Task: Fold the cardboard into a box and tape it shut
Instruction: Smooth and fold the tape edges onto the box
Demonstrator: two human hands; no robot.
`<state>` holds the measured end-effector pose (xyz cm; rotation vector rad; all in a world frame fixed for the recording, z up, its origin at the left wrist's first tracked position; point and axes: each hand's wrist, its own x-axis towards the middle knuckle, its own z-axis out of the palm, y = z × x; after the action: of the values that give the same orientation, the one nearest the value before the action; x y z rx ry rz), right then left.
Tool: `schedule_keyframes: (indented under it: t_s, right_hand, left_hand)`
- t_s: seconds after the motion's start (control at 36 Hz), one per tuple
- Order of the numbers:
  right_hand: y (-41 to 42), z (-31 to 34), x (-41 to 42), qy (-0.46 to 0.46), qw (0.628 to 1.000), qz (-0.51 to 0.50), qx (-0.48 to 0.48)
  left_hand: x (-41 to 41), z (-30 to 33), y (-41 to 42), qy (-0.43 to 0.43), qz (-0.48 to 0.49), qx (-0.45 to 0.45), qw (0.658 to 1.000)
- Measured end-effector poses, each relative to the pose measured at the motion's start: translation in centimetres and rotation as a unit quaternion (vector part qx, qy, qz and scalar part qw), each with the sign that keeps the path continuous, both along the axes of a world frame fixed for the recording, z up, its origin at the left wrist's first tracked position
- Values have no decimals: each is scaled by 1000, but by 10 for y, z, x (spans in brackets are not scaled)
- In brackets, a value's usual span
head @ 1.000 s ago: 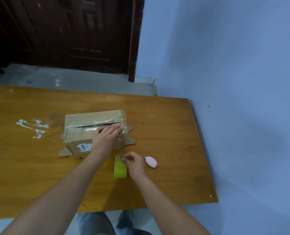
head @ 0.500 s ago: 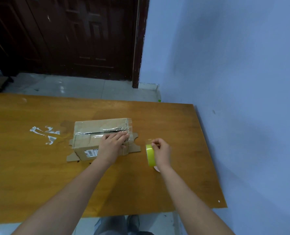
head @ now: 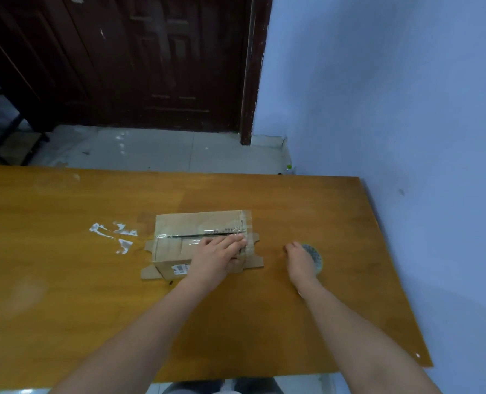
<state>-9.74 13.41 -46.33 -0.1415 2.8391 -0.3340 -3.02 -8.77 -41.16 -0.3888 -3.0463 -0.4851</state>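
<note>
A small cardboard box (head: 179, 231) lies on the wooden table (head: 65, 294), with clear tape along its top seam and loose flaps sticking out at both ends. My left hand (head: 217, 255) presses flat on the box's right half, fingers straight over the tape. To the right, my right hand (head: 300, 261) rests over the tape roll (head: 314, 255), which lies on the table with its side facing up; the fingers curl around it. The roll is partly hidden under the hand.
Scraps of white tape residue (head: 114, 234) stick to the table left of the box. A blue wall (head: 406, 109) runs along the table's right edge. A dark wooden door (head: 150, 66) and tiled floor lie beyond the far edge.
My right hand has carried the tape roll right and away from me, then tipped it from standing on edge to lying on its side. The pink object is out of sight. My left hand stays on the box.
</note>
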Motion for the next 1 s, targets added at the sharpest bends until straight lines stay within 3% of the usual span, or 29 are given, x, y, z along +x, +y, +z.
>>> schedule_keyframes:
  t_s: [0.25,0.47,0.75,1.0]
  right_hand:
    - [-7,-14,9,-26,999,-24,19]
    - [1,-16,24,-42,997,-44,52]
    - [7,4,33,-34,995,-43,77]
    - [-25,52,7,110,989,-95,20]
  left_hand:
    - [-10,-1,-16,-46,-27,42,998]
    - [-19,-2,-30,-115,-41,164,979]
    - [-23,0,-35,-147,-47,233,960]
    - [-16,3,-30,-82,-99,104,986]
